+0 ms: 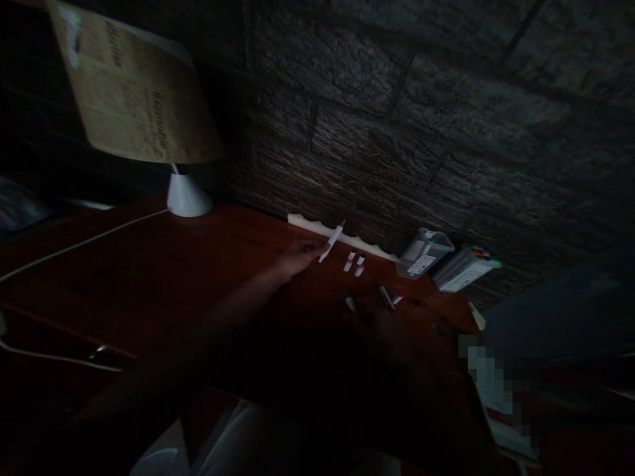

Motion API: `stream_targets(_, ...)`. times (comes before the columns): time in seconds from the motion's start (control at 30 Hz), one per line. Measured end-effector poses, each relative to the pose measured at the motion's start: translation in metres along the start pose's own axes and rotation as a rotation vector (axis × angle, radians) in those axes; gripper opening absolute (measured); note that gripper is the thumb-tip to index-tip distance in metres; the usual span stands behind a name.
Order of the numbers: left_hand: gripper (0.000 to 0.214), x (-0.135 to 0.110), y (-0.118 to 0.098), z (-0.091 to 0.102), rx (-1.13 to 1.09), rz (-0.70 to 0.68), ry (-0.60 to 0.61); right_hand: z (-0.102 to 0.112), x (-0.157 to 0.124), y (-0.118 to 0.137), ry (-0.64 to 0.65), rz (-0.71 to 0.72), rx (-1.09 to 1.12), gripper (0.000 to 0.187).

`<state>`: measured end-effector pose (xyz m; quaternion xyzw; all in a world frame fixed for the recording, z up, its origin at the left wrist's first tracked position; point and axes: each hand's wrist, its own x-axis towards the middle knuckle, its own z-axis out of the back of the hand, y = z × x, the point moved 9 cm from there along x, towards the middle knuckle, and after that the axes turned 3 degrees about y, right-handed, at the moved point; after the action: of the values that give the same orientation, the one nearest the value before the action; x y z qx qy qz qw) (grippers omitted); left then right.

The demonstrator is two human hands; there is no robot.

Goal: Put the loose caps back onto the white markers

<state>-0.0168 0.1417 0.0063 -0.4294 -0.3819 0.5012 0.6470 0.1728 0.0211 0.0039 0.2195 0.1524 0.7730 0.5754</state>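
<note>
In the head view my left hand (pixel 300 258) is closed around a white marker (pixel 331 244), which points up and away toward the wall. My right hand (pixel 380 324) is in deep shadow over the desk, its fingers curled. At its fingertips shows a small pale piece like a marker cap (pixel 350 302). A dark grey marker-like stick (pixel 385 297) is by the same hand; I cannot tell whether it is touched. Beside that lies a short white piece with a pink end (pixel 398 299). Between the hands and the wall, two short white markers with dark ends (pixel 354 260) lie side by side.
A clear plastic box (pixel 424 254) and a second one with colourful markers (pixel 466 268) stand at the back right. On the left is a lamp with a white base (pixel 188 196), its cord (pixel 89 241) crossing the brown desk (pixel 198 264). A stone-block wall (pixel 347 119) rises behind.
</note>
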Motion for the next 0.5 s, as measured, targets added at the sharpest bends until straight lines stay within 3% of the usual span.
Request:
stream_targets(0.07,0.036,-0.001,-0.001,0.001,-0.039,0.000,-0.010,0.019,0.001,-0.009,-0.075,-0.029,-0.021,0.031)
stream_targets(0.17,0.030,-0.001,-0.004,0.009,0.102,-0.034,-0.044,0.062,-0.002,-0.040,-0.311,-0.132,-0.083,0.038)
stream_targets(0.23,0.029,0.000,-0.005,0.014,0.216,-0.038,-0.058,0.076,-0.003,-0.065,-0.351,-0.186,-0.078,0.042)
stream_targets(0.37,0.036,0.000,-0.004,0.018,0.376,-0.030,-0.050,0.069,-0.001,-0.099,-0.215,-0.266,0.028,0.033)
stream_targets(0.5,0.040,-0.001,-0.004,0.017,0.482,-0.025,-0.033,0.065,-0.001,-0.076,-0.253,-0.204,0.162,0.036)
